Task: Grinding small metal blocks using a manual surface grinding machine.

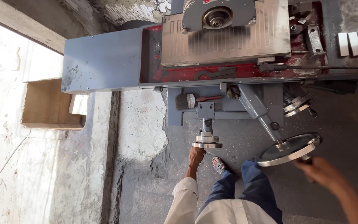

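I look down on a grey surface grinding machine (104,62) with a ribbed steel table (228,43) and a round wheel head (217,16) above it. My left hand (196,157) grips the small chrome handwheel (207,143) from below. My right hand (322,173), blurred, is closed on the handle at the rim of the large chrome handwheel (289,148).
A paintbrush (187,101) lies on the machine's front ledge. Three pale metal blocks (355,43) sit at the far right. A second chrome handwheel (297,105) is above the large one. An open cardboard box (48,105) stands at the left. My sandalled foot (220,166) is on the dark floor.
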